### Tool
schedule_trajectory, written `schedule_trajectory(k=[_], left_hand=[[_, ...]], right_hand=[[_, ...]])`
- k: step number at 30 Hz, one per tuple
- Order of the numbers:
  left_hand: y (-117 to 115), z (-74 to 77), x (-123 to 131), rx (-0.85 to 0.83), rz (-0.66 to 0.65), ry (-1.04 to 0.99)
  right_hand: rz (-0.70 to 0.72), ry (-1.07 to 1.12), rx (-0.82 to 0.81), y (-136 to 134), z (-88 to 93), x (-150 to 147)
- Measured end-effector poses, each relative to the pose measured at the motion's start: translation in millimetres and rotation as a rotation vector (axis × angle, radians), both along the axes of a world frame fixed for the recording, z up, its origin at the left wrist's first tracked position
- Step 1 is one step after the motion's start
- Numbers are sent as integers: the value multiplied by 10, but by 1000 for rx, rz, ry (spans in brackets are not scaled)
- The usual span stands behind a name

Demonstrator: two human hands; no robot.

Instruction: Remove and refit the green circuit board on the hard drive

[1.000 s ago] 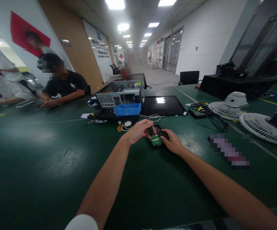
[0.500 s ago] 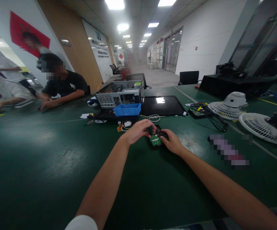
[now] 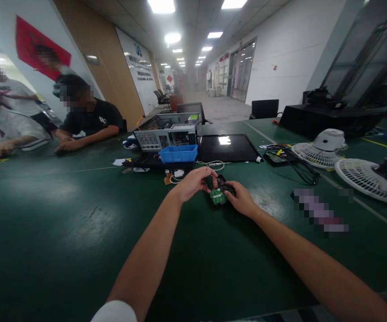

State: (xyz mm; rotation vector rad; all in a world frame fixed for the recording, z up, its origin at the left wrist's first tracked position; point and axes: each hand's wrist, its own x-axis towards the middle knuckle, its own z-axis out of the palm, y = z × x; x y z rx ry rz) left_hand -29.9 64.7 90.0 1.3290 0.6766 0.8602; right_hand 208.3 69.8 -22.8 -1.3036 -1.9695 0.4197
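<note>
A small black device with a green circuit board [image 3: 219, 195] rests on the green table [image 3: 79, 223] in front of me. My left hand [image 3: 194, 182] reaches over its far end, fingers curled and pinching at the top of it. My right hand [image 3: 241, 198] grips its right side, the thumb pressed on the black casing. What the left fingertips pinch is too small to make out.
Beyond the hands stand an open computer case [image 3: 166, 133], a blue tray [image 3: 178, 153], a black panel [image 3: 227, 148] and white cables [image 3: 210, 165]. Two white fan grilles [image 3: 317, 150] and black cords lie at the right. Seated people [image 3: 86, 118] work at the left end.
My hands and the device stay almost still. The people at the far left have shifted slightly.
</note>
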Motion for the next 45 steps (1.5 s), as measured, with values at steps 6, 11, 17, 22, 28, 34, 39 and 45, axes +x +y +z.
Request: schedule_trajectory(k=[6,11,17,22,28,34,39,45], left_hand=[[-31,12,20,-47,-6,-39],[-20,-5,27,-74,-12,-43],[2,-10,17,40,0,50],[-19,1,36,44,-31,55],[-56,-2,84,-22,-49,-17],[-77,17,82,-51,-50,-23],[-76,44,67,24,-46,39],[-51,40,48,86,-37,107]], right_hand=[[-2,-5,-16,-18,22,-5],[5,14,-9,-30,32,-12],[12,15,10,-27,42,-12],[2,9,5,-23,33,-14],[1,4,-3,-29,33,-15],[6,4,3,-41,47,-17],[8,6,8,-40,56,-22],[0,-4,-3,-21,38,-12]])
